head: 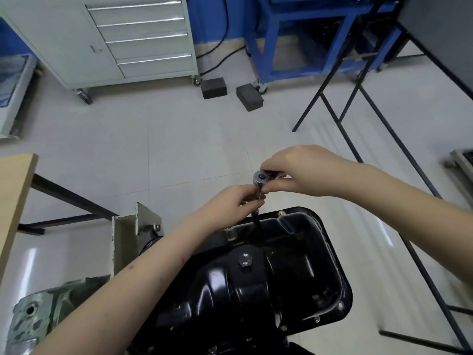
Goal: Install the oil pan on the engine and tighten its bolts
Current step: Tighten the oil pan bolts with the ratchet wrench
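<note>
Head view: both hands grip a ratchet just above the oil pan.

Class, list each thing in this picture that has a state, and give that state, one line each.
Oil pan: seated on the engine.
Ratchet: upright on an extension reaching the pan's far rim.
Right hand: grips the ratchet.
Left hand: pinches the extension.
Cabinet: drawers closed.

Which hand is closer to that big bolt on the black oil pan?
Left. The left hand grips the extension bar just above the oil pan, nearer its drain bolt. The right hand holds the ratchet head higher up, farther away.
</note>
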